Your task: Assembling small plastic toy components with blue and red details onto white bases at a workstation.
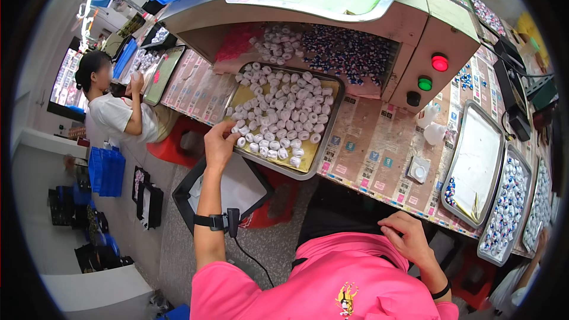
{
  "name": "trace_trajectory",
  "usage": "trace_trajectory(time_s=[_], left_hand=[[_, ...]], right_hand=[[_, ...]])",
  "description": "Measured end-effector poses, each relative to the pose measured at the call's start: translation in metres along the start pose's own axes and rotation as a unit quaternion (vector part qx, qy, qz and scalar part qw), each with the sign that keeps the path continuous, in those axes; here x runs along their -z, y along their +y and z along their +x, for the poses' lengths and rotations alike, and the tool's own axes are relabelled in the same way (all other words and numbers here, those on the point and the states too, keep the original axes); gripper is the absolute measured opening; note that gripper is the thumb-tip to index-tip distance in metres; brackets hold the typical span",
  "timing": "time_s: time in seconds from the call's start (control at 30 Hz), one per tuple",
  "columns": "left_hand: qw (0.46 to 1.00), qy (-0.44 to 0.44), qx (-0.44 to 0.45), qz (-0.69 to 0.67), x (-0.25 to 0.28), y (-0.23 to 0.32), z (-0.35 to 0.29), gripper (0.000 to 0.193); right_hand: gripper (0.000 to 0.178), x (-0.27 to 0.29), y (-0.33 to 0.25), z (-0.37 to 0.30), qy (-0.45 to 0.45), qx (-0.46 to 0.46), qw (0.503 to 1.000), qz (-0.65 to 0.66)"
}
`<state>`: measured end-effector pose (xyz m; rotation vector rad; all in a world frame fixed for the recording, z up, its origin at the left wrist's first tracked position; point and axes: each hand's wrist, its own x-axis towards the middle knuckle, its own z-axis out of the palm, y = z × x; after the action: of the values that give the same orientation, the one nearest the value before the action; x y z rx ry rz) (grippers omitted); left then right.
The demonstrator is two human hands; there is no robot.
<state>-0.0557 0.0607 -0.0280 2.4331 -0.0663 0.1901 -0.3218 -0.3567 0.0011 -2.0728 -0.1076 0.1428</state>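
Observation:
A dark-rimmed tray (336, 120) with a yellowish lining carries many small white round pieces (283, 106), gathered in a loose layer. At its near left corner is my left hand (219, 144), thumb and forefinger closed about one white piece (235, 131) at the edge of the pile. My right hand (406, 234) hangs by my lap, in front of the table edge and away from the tray. Its fingers are loosely curled together, with nothing visible in them. Below my left forearm stands a black bin (186, 192) with a white lining.
Behind the tray, a beige machine (415, 53) with red and green lights shelters more white and blue pieces. Metal trays (465, 160) lie at right, one full of blue-and-white pieces (505, 207). Red stools (172, 151) are under the table. Another person (118, 106) sits at far left.

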Motion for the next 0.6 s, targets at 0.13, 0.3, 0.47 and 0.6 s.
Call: trace_trajectory(time_s=[0.13,0.3,0.47,0.6], left_hand=[[0.999,0.039,0.000,-0.010,-0.001,0.009,-0.002,0.029],[0.998,0.049,0.000,-0.031,-0.001,0.016,-0.001,0.034],[0.973,0.003,-0.222,0.060,-0.034,0.064,-0.017,0.052],[0.945,-0.059,-0.308,0.094,-0.057,0.111,-0.025,0.053]], right_hand=[[0.014,0.001,0.006,-0.006,0.010,-0.002,1.000,-0.007],[0.013,0.001,0.005,-0.004,-0.002,0.000,1.000,-0.002],[0.013,0.001,0.003,-0.001,-0.009,0.004,1.000,0.005],[0.013,0.001,0.006,-0.004,-0.008,0.007,1.000,0.011]])
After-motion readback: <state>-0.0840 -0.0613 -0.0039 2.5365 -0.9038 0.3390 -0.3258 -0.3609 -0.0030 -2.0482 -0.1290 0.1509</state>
